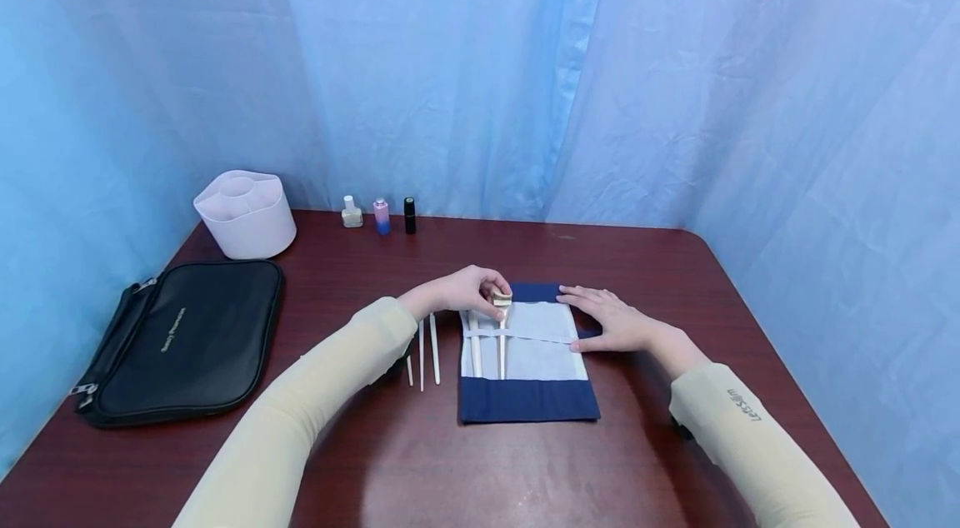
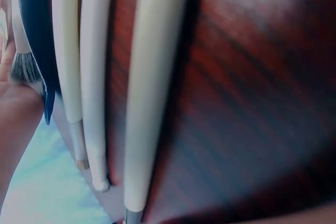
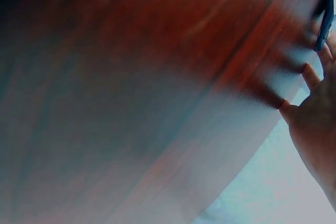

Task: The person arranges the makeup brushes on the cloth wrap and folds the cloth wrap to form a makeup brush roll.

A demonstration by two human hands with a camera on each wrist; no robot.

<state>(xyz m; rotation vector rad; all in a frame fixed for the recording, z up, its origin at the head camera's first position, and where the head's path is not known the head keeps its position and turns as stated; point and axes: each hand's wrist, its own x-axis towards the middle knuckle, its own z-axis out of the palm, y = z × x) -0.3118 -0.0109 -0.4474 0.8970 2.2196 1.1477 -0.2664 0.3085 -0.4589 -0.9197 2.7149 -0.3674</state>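
Note:
A navy brush roll (image 1: 528,401) with a pale lining lies unfolded on the table. My left hand (image 1: 472,292) pinches a makeup brush (image 1: 502,357) near its bristle end; the handle runs beneath the lining's elastic band (image 1: 536,336) toward the bottom flap. Left of it, a second brush (image 1: 476,355) also sits under the band, its dark-tipped bristles (image 2: 25,67) showing in the left wrist view. My right hand (image 1: 611,321) rests at the roll's right edge, fingers spread and fairly straight. Its fingertips touch the table in the right wrist view.
Three pale-handled brushes (image 1: 434,349) lie left of the roll, partly hidden by my left forearm. Farther left are a black zip case (image 1: 217,336) and a white organizer (image 1: 255,232). Nail polish (image 1: 352,213), a pink-blue bottle (image 1: 382,216) and a black tube (image 1: 409,216) stand behind.

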